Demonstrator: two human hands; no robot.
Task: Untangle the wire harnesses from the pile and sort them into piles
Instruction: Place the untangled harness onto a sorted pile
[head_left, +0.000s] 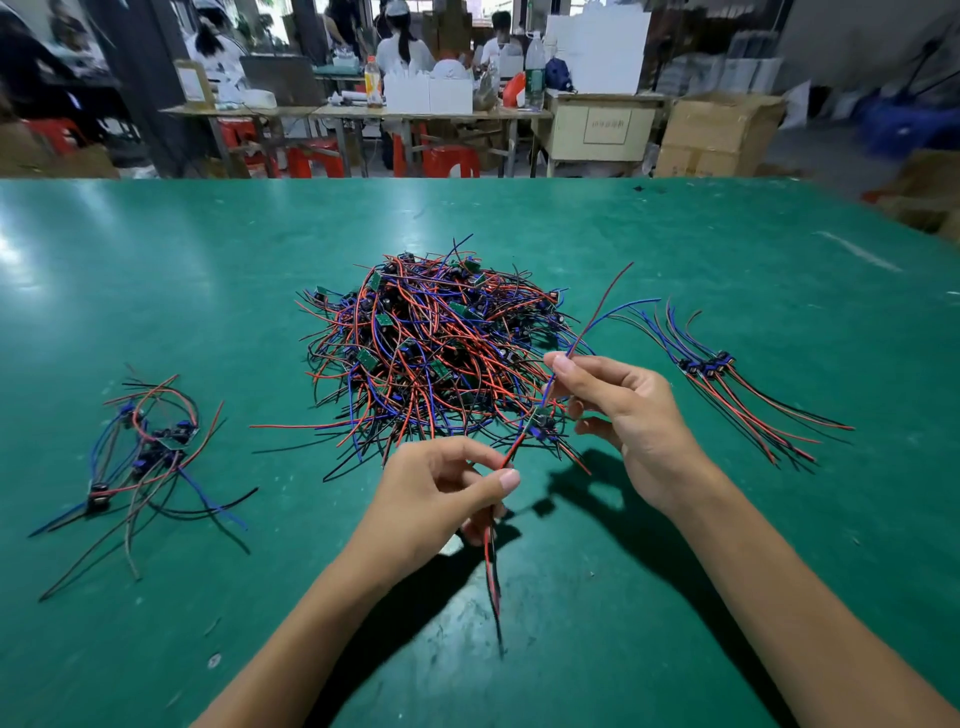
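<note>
The harness (535, 421) runs diagonally between both hands: right hand (623, 415) pinches its blue-red leads toward the central pile (431, 343), left hand (441, 493) pinches its red-black tails, nearer the person.

A green table (727, 249) carries three lots of wire harnesses. A big tangled pile (431, 343) of red, blue and black wires with small boards lies at the middle. A loose small heap (150, 452) lies left, a neater row (727, 374) right, both well apart from it.
</note>
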